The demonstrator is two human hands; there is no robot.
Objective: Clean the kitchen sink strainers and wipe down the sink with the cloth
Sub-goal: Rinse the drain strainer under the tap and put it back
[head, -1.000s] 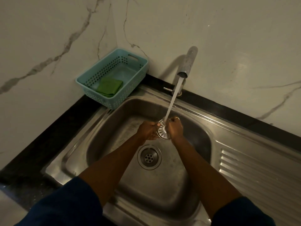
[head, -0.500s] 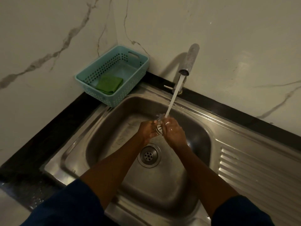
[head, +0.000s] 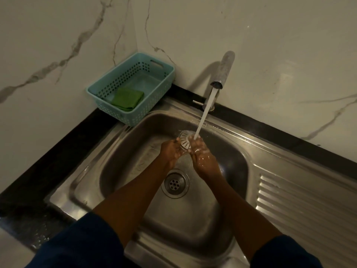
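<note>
A round metal strainer (head: 184, 140) is held upright over the steel sink (head: 135, 144), under the stream from the tap (head: 222, 74). My left hand (head: 172, 151) grips its left edge and my right hand (head: 201, 157) holds its right side, wet, with the water landing on its fingers. Below my hands the sink's drain (head: 176, 183) lies open, showing a perforated fitting. A folded green cloth (head: 127, 99) lies in the teal basket (head: 108, 111) at the back left corner.
The ribbed draining board (head: 301, 206) runs along the right of the basin. A black counter strip (head: 58, 155) borders the sink on the left and back. Marble walls close in behind and to the left. The tap's lever (head: 198, 102) sticks out left of its base.
My hands have turned the strainer under the running water, so its face shows more now, and the right hand's fingers have shifted under the stream. The view has moved slightly.
</note>
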